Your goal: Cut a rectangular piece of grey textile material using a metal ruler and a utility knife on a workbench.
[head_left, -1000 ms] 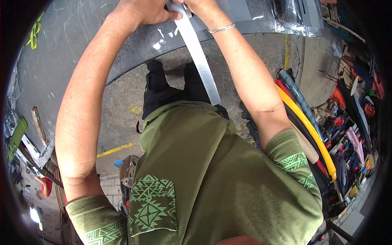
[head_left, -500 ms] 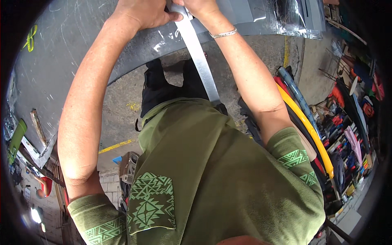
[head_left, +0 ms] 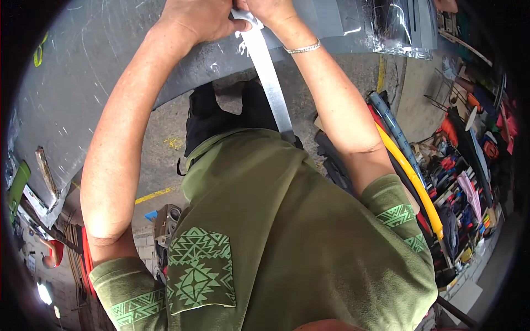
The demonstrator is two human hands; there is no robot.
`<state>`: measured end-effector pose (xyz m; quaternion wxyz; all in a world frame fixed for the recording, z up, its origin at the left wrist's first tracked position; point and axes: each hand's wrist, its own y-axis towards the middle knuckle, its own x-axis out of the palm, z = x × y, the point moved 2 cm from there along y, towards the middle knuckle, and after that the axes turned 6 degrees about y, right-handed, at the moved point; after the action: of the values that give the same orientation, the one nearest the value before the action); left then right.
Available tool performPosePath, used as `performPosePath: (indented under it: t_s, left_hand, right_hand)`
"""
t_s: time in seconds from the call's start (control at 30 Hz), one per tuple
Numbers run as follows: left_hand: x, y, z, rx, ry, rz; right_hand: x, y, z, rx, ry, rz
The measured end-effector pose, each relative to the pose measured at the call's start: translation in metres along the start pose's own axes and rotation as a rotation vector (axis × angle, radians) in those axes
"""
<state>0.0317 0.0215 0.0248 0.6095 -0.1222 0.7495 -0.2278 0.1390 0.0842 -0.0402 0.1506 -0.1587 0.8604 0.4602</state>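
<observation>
My left hand (head_left: 194,17) and my right hand (head_left: 270,10) meet at the top edge of the view, both closed on the upper end of a long flat metal strip (head_left: 269,83). The strip runs down from my hands toward my chest, over the curved edge of a large scratched grey metal sheet (head_left: 83,83). A thin silver bracelet (head_left: 302,48) circles my right wrist. My fingertips are cut off by the frame's top edge.
Below lies a concrete floor (head_left: 337,77) with yellow paint marks. A yellow hose (head_left: 411,179) and a blue-grey hose (head_left: 393,128) curve at the right, beside racks of tools (head_left: 469,165). Shiny foil sheets (head_left: 397,27) lie at the top right. Red clamps (head_left: 52,254) sit at the lower left.
My hands and the strip's upper end have shifted slightly up and to the left; the strip's lower end stays near my chest.
</observation>
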Motion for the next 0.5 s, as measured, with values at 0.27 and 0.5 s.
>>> performPosePath:
  t_s: [0.27,0.5]
  left_hand:
    - [-0.005,0.007,-0.003,-0.011,-0.111,0.036]
    - [0.011,0.015,-0.007,-0.026,-0.031,0.189]
  right_hand:
    - [0.002,0.023,0.005,0.170,-0.154,-0.131]
    - [-0.043,0.088,-0.067,0.879,0.693,0.126]
